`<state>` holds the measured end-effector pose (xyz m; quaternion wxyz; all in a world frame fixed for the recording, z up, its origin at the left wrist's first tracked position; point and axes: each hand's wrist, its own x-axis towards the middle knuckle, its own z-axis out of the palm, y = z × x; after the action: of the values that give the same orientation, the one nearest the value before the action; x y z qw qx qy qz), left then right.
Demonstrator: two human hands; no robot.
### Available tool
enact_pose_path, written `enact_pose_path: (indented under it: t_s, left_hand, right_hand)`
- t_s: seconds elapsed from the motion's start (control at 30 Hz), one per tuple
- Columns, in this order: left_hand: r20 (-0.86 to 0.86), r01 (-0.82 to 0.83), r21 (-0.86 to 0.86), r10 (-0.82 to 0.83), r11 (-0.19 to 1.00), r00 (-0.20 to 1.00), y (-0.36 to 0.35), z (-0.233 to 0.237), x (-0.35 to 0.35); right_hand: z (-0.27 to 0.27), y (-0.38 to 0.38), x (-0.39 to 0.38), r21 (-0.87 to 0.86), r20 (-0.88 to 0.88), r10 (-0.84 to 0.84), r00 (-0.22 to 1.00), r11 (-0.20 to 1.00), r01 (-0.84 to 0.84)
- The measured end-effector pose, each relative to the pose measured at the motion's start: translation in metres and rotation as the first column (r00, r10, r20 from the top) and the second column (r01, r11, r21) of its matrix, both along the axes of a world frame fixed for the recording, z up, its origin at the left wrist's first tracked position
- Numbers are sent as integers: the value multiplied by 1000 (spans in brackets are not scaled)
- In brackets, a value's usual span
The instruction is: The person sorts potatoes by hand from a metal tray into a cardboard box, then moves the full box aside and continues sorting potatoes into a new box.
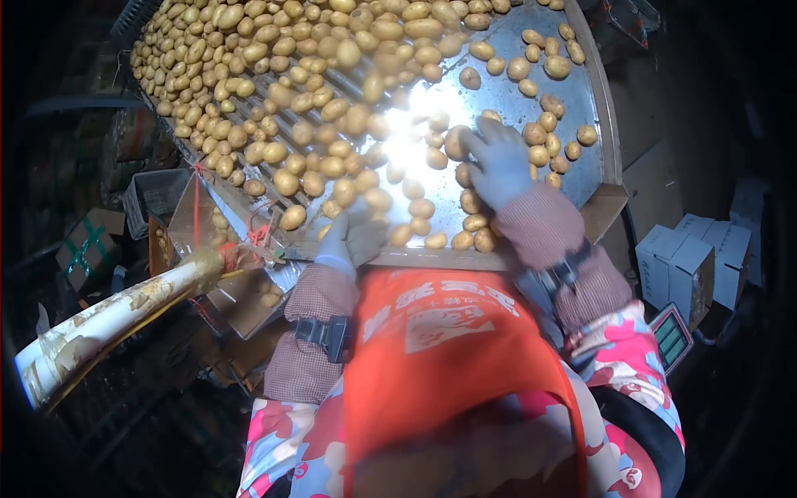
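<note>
While the right hand [498, 163] — fingers spread, released — touches an oval potato [456, 143], long axis pointing away from the person, left hand [349, 238] at the table [498, 37] edge — grasp unclear.

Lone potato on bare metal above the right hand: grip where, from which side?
Probably pinch the potato across its middle, coming straight down from above. It lies flat on the metal tray with gaps all round, so fingers fit either side; the right hand is nearest.
</note>
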<state>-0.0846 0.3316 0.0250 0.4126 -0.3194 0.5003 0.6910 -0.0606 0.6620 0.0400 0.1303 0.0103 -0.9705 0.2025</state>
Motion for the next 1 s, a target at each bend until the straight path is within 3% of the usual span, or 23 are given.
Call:
enact_pose_path:
  t_s: [0.07,0.17,0.27,0.3,0.37,0.4,0.47,0.5,0.53,0.57,0.63,0.7,0.73,0.77,0.8,0.83,0.87,0.9,0.93,1.0]
  left_hand:
    - [6,-25,15,25,1000,1000,-5,-6,1]
    - [-19,28,16,-28,999,999,-8,-5,0]
    - [52,-165,53,162,985,985,9,12,5]
    - [89,-183,197,168,963,982,18,21,2]
    - [195,-235,455,162,859,967,37,52,11]
    - [254,-278,411,184,868,950,56,69,14]
    - [240,-320,460,231,829,943,62,45,21]
    - [230,-345,487,263,802,937,61,30,23]
    - [241,-314,537,214,783,946,54,19,24]
    - [271,-350,485,243,801,931,52,20,27]
    - [318,-414,380,304,827,898,53,27,27]
    - [274,-384,405,291,830,917,52,44,31]
    - [253,-366,415,281,833,926,51,49,33]
    - [48,-198,365,194,910,980,50,46,36]
    - [-152,-37,275,82,961,985,51,38,39]
    - [-246,47,232,12,972,969,51,32,40]
    - [-335,122,179,-56,976,941,51,25,42]
    - [-334,133,208,-57,969,941,51,18,43]
    - [-329,135,232,-53,963,943,49,10,45]
    - [-327,141,278,-44,950,944,39,6,46]
  right_hand:
    - [-32,-10,-30,-16,45,21,999,1000,-20]
    - [-6,-17,-65,-61,367,-9,930,998,34]
    - [10,-27,-48,-448,433,-33,901,859,247]
    - [17,-38,-39,-600,469,-49,882,715,359]
    - [55,-60,-5,-671,565,142,813,652,353]
    - [41,-58,6,-670,411,208,887,730,139]
    - [-3,-42,35,-528,93,392,915,799,-288]
    - [11,-23,43,-605,189,274,943,789,-108]
    - [36,-12,46,-678,342,82,936,711,185]
    - [60,-2,48,-714,476,-105,873,534,454]
    - [57,14,57,-568,566,-367,738,475,672]
    - [-1,44,88,-211,321,-386,865,861,462]
    - [-12,34,97,-27,273,-287,918,952,306]
    - [-11,17,103,162,243,-171,955,978,134]
    - [-9,4,102,169,204,-121,972,982,86]
    - [-4,-11,99,180,164,-69,984,983,39]
    - [-3,-13,94,9,228,28,973,999,-31]
    - [-3,-17,89,-169,277,142,950,981,-98]
    - [-10,-10,78,-232,86,345,935,919,-318]
    - [-6,-9,71,-324,85,313,946,906,-271]
